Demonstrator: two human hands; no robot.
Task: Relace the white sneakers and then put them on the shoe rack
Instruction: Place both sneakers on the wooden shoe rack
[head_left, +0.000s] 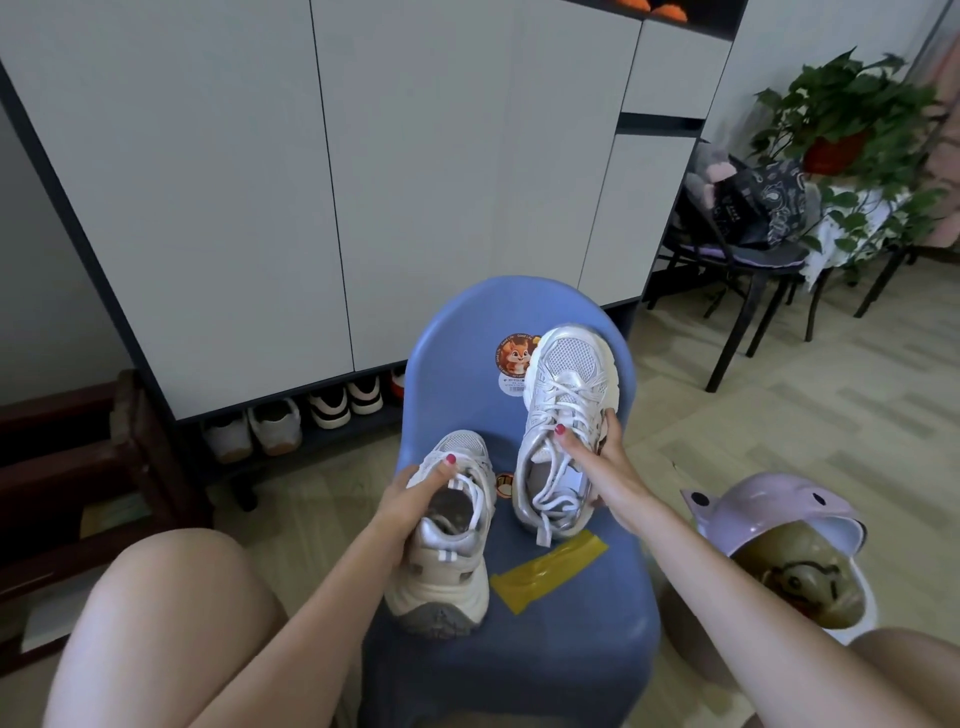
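Note:
Two white sneakers are over a blue plastic chair (545, 639). The left sneaker (447, 571) is tipped toe-down with its heel toward me; my left hand (415, 493) grips it at the collar, thumb over the tongue. The right sneaker (563, 415) points its toe away from me, laces threaded across the tongue with loose ends hanging by the heel. My right hand (602, 457) holds it across the laces and one side. The shoe rack (291, 441) is the low open shelf under the white cabinet, ahead to the left.
Several pairs of shoes (296, 418) fill the rack shelf. A yellow tape strip (548, 571) lies on the chair seat. A pink helmet-like tub (779, 525) sits at my right knee. Dark chairs with bags (748, 208) and a potted plant (852, 114) stand right; wooden furniture (78, 467) left.

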